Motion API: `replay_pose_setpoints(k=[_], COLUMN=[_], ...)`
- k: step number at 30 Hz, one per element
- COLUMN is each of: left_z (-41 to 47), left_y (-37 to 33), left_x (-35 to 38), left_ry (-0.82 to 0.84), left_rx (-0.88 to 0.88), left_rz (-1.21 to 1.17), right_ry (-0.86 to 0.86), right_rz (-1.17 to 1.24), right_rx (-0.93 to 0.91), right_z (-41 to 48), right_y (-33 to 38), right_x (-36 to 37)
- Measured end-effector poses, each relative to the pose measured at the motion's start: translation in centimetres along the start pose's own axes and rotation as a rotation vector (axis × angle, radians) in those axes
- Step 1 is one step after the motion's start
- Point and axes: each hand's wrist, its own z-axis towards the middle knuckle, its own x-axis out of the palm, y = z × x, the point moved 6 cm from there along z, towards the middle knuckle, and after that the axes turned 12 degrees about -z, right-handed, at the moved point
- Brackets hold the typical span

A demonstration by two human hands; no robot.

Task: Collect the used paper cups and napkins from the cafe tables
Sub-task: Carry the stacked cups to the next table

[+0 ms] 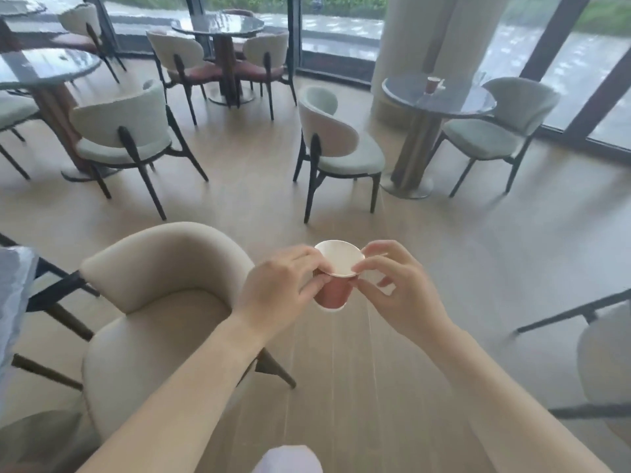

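A red paper cup with a white inside (pixel 333 288) is held in front of me above the floor. My left hand (pixel 280 291) grips its left side and rim. My right hand (pixel 392 285) pinches the right rim, and something white, perhaps a napkin, shows in its palm. A second red paper cup (pixel 433 85) stands on the round dark table (pixel 454 100) at the far right, with a white napkin (pixel 441 86) beside it.
A beige chair (pixel 164 302) stands just left of my arms. More chairs (pixel 334 141) and round tables (pixel 218 23) fill the room ahead, with open wood floor between. A white pillar (pixel 420 39) and glass walls lie behind the far right table.
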Motion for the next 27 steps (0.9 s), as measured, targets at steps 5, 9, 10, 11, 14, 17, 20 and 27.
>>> replay_pose_setpoints(k=[5, 9, 10, 11, 14, 17, 20, 27], left_z=[6.3, 13.2, 15.3, 17.4, 23.5, 29.4, 33.7, 37.6], left_y=[3.3, 7.8, 8.8, 9.9, 12.0, 14.8, 17.7, 25.8], left_x=[2.3, 4.3, 4.7, 5.0, 5.1, 4.5, 3.5, -0.8], left_ry=[-0.002, -0.051, -0.068, -0.08, -0.076, -0.067, -0.041, -0.127], left_rx=[-0.018, -0.059, -0.064, -0.069, -0.063, -0.056, -0.066, -0.213], left_rz=[-0.004, -0.12, -0.13, -0.138, -0.178, -0.172, -0.122, -0.025], right_ry=[0.003, 0.007, 0.01, 0.014, 0.019, 0.013, 0.034, 0.164], right_rz=[0.012, -0.061, -0.084, -0.103, -0.111, -0.065, 0.016, 0.192], right_rx=[0.036, 0.004, -0.005, -0.009, 0.007, 0.028, 0.054, -0.006], right_z=[4.6, 10.5, 12.3, 14.2, 20.2, 26.6, 31.5, 41.2], right_y=[-5.3, -9.6, -10.7, -11.7, -14.4, -17.0, -18.6, -19.4], right_x=[1.3, 2.6, 2.8, 2.9, 3.1, 4.2, 6.6, 14.5])
